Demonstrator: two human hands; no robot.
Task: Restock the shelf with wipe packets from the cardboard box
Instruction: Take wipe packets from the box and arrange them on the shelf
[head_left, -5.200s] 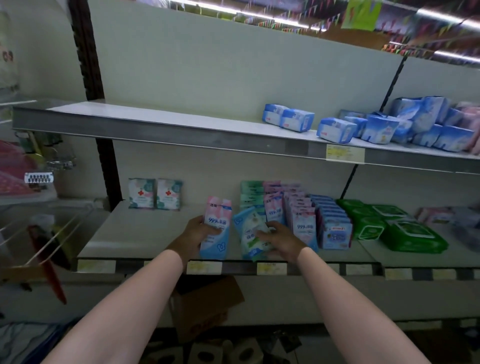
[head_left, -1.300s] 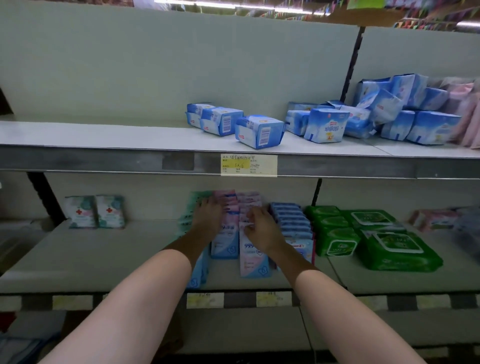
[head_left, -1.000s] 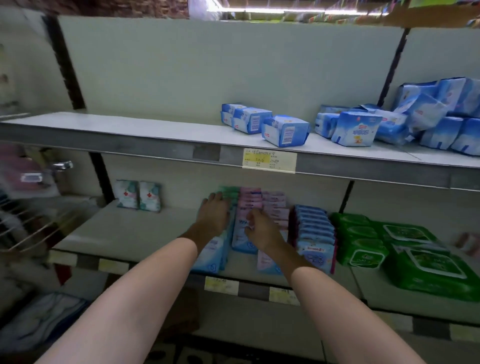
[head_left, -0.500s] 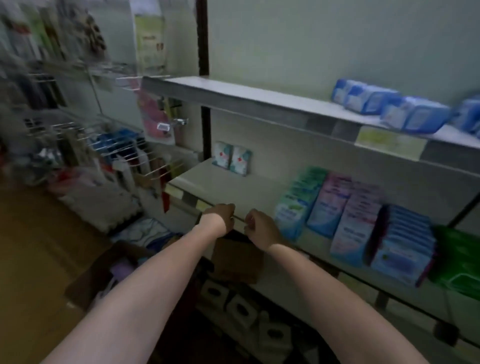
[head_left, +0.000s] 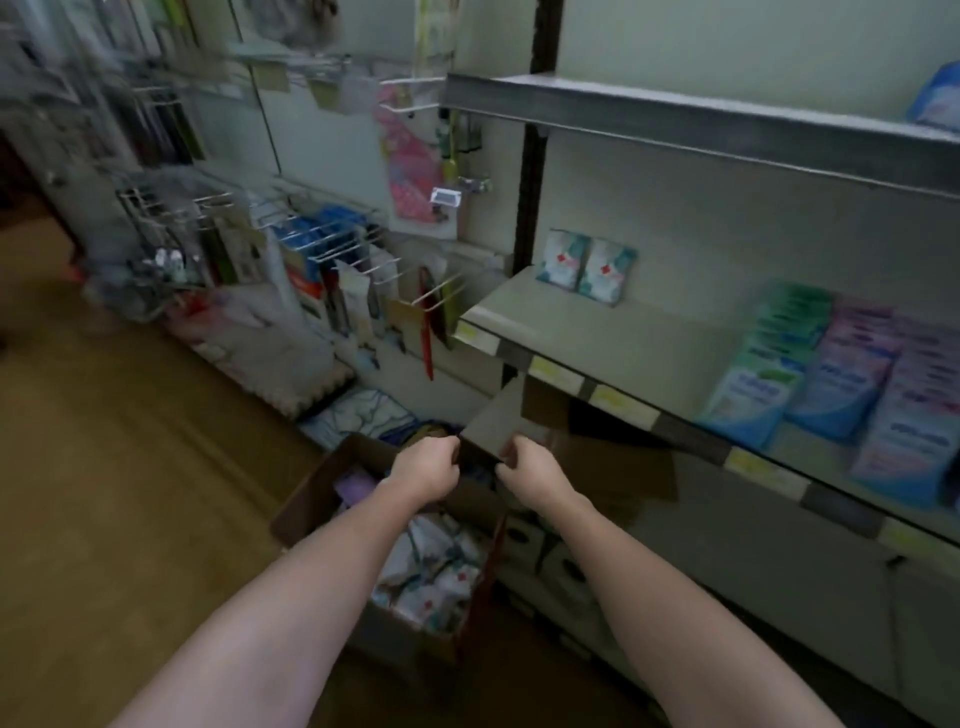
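At centre frame, a person's left hand (head_left: 427, 464) and right hand (head_left: 529, 467) are each gripping an edge of a raised flap (head_left: 491, 420) of the cardboard box (head_left: 311, 499) sitting on the floor (head_left: 104, 467). White wipe packets (head_left: 431, 571) are lying inside it, below the hands. At right, the shelf (head_left: 623, 332) is carrying rows of green, blue and pink packets (head_left: 831, 374).
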